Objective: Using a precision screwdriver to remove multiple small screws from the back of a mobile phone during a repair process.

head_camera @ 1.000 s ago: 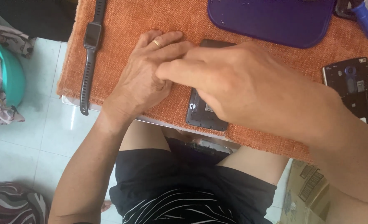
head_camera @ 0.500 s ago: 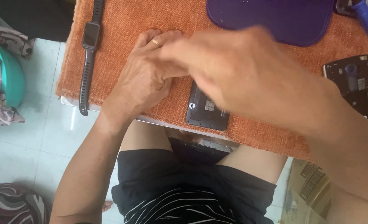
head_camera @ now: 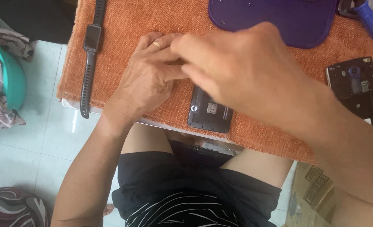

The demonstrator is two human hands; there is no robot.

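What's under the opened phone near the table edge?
The opened phone lies on the orange cloth. Its upper part is hidden beneath the right hand and left hand.

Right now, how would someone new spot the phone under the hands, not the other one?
Start at the orange mat covering the table. At its near edge, just below the two hands, left hand and right hand, lies the dark phone with its back off. The second opened phone lies apart at the mat's right side, untouched.
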